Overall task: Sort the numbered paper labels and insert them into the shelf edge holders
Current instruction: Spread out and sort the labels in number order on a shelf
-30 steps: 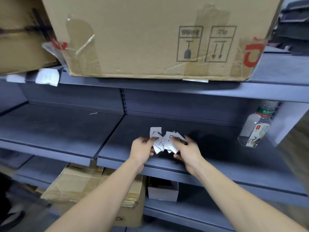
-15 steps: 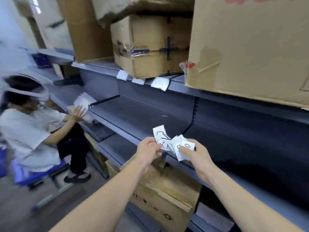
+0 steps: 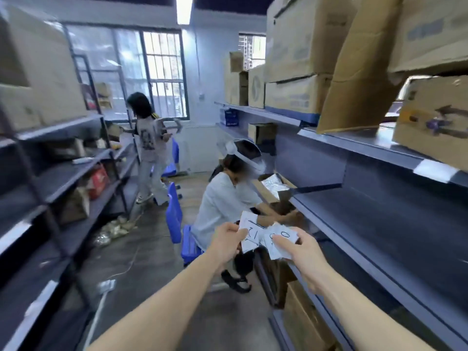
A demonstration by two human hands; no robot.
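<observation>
Running along the right side, grey shelving (image 3: 379, 236) carries cardboard boxes (image 3: 298, 46) on its upper tier. A seated person (image 3: 222, 206) is beside it. The left hand (image 3: 225, 243) and right hand (image 3: 301, 254) each pinch the fanned paper labels (image 3: 253, 233), held in mid-air near the shelf edge.

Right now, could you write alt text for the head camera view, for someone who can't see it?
A left hand and a right hand hold numbered paper labels between them in a storeroom aisle. Grey shelves with cardboard boxes line both sides, and a seated person works ahead.
</observation>
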